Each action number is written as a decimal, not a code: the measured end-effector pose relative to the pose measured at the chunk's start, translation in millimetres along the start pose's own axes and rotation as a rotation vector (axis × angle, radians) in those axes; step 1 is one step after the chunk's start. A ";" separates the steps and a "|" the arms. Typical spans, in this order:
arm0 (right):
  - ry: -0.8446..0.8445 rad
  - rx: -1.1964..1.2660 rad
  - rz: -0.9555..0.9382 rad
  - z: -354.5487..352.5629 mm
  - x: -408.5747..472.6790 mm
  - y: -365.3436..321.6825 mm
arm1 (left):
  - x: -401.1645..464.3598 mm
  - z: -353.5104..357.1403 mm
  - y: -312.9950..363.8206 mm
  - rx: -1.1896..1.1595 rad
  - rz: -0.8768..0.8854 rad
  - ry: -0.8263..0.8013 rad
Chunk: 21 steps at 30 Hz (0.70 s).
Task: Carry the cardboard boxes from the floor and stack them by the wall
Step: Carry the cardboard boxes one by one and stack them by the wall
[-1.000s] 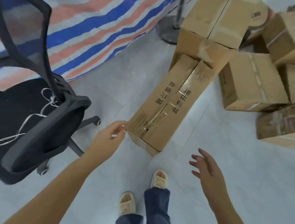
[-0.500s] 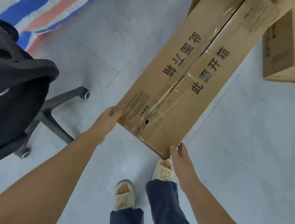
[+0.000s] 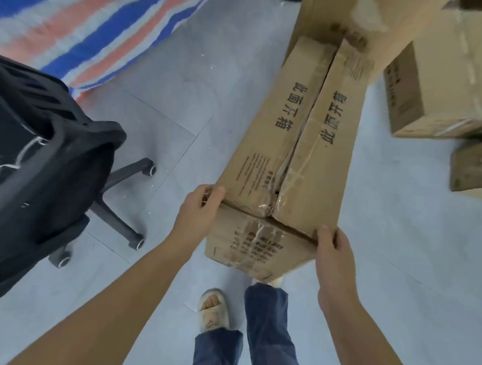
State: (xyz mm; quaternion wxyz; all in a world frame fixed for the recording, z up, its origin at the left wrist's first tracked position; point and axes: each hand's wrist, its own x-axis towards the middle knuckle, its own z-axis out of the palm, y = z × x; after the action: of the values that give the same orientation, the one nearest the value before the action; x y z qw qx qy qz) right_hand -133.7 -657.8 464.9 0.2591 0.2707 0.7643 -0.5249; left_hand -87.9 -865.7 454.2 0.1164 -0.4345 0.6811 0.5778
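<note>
You held the long cardboard box, taped shut so its contents were hidden, by its near end above the grey floor. Your left hand curled over the left corner, your right hand gripped the right corner. Its far end leaned on a bigger box. The cardboard looked creased, the tape wrinkled.

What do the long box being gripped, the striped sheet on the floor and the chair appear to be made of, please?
Long box: brown corrugated-looking cardboard, matt, its seam under glossy clear tape that wrinkles and glints; both hands grip its near end.
Striped sheet: probably woven plastic tarpaulin, judging by its blue, orange and white bands; blur hides the weave.
Chair: black, likely plastic frame with fabric padding, matt.
</note>
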 end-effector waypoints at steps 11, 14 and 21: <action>0.027 0.102 0.094 -25.2 -58.5 -59.1 | -53.0 -40.2 78.9 0.004 -0.199 -0.110; -0.178 0.134 0.344 -29.6 -54.0 -72.7 | -49.4 -42.9 90.8 -0.119 -0.367 -0.206; -0.130 0.386 0.493 -36.2 -54.9 -55.7 | -61.4 -29.2 78.0 -0.206 -0.382 -0.273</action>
State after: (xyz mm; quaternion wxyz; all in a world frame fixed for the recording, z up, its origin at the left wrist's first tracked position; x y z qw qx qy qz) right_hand -136.5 -648.2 550.5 0.3707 0.4577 0.5437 -0.5979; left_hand -98.0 -867.0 557.2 0.2695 -0.4827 0.5023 0.6649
